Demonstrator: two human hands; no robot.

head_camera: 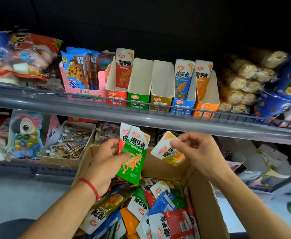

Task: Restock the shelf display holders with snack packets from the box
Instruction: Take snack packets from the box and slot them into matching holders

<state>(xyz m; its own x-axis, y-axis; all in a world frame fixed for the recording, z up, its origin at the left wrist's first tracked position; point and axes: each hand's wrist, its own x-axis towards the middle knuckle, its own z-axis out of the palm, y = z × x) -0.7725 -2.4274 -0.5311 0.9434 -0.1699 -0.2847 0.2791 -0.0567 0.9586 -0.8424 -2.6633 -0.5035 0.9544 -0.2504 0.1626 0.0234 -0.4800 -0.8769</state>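
A cardboard box [208, 204] full of mixed snack packets [160, 209] stands below the shelf. My left hand [105, 163] grips a green packet [134, 157] with a red packet [124, 135] stacked behind it, above the box. My right hand [198, 152] pinches a yellow packet [168, 150] by its white top, tilted. On the upper shelf stand several display holders: red [115, 95] with one packet, green [137, 99] and gold [161, 100] with none showing, blue [182, 106] and orange [205, 106] with a packet each.
A grey shelf rail [141, 118] runs across just above my hands. A pink cookie display [82, 75] and bagged snacks flank the holders. The lower shelf holds a tray of pouches [67, 142] and a parrot candy bag [26, 133].
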